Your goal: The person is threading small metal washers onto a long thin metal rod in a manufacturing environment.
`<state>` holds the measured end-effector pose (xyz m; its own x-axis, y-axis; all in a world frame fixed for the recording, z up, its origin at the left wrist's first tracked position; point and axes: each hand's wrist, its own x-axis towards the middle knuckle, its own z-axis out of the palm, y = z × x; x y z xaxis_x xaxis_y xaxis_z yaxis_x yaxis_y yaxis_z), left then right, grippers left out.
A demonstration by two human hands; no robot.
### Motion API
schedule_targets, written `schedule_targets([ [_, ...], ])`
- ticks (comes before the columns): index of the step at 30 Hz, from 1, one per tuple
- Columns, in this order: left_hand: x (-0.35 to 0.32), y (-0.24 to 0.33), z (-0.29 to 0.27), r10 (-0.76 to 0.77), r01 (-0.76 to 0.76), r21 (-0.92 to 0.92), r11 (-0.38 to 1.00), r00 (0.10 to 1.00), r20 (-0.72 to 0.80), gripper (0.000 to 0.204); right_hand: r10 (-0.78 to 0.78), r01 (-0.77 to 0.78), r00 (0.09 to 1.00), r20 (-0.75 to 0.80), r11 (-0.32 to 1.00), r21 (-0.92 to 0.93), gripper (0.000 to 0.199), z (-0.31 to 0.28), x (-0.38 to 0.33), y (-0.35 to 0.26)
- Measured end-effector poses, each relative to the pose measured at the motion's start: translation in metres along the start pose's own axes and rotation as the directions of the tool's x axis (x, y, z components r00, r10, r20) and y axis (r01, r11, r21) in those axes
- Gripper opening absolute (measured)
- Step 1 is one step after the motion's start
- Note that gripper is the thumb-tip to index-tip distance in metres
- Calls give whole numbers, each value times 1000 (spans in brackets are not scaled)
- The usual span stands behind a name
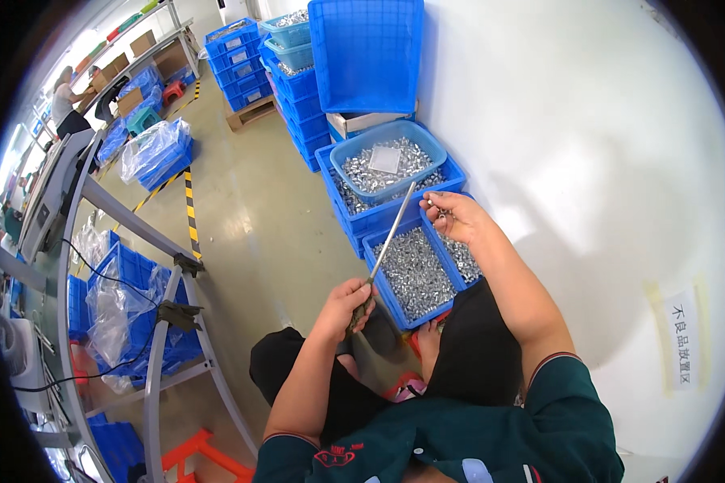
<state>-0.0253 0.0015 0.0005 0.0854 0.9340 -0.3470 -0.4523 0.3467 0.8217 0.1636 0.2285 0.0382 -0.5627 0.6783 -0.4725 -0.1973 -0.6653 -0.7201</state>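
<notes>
My left hand [349,304] is closed round the dark wrapped end of a long thin metal rod [395,229], which slants up and away to the right. Near the rod's far tip, my right hand [457,217] pinches small silvery metal parts [441,213], too small to name exactly. Below both hands, a blue bin [372,256] holds a heap of similar small parts [415,278]. Beside it stands a second blue bin [457,278] of parts, partly hidden by my right arm and knee. Farther off, a light blue basin [348,179] of parts carries a pale square piece [384,159].
An upright blue crate [366,56] leans behind the basin, along the white wall [556,97]. Blue crates [238,68] are stacked at the back. A grey metal rack [153,378] stands at left, near an orange stool [205,451]. Another person [66,105] is far left.
</notes>
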Motion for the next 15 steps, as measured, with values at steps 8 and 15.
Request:
schedule_targets([
  [8, -5, -7, -7, 8, -13, 177, 984, 999, 31, 21, -19, 15, 999, 51, 997, 74, 20, 3, -5, -7],
  [15, -5, -8, -6, -7, 1, 170, 985, 999, 33, 21, -26, 24, 998, 58, 999, 33, 26, 10, -9, -6],
])
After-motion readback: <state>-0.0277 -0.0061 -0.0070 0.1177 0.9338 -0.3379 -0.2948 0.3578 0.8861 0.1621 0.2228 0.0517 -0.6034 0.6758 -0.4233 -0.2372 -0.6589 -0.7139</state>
